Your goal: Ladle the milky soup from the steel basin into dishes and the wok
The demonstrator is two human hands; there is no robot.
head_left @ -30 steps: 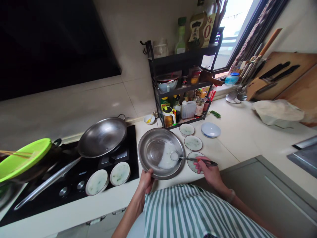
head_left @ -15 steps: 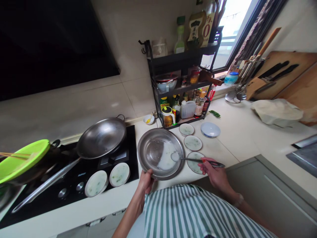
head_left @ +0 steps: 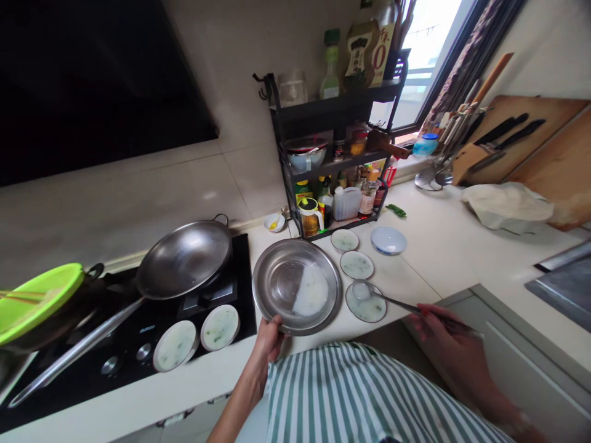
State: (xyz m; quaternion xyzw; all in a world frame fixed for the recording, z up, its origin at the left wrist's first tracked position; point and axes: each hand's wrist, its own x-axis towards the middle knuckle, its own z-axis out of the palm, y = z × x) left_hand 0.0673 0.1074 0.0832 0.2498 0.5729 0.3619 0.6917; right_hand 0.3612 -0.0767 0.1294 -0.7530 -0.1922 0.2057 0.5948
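"Green and white stripes nearest, on the cloth. What do the hands have?"

"The right hand is blurred but closed round the handle of a metal ladle. The left hand grips the near rim of a steel basin, thumb on top; its other fingers are partly hidden."

"How would the ladle behave?"

"Light and stiff, I'd judge. Held that far back, a small twist would tip its head, so a firm hold matters. The head is at the near bowl; whether it touches what's inside, I can't tell."

"And the basin?"

"On the counter, with white liquid pooled to one side. Rigid, probably slippery when wet: best taken by the rim."

"Farther back?"

"A middle bowl, then a far bowl. Both look breakable and quite full; I'd steady them low on the sides."
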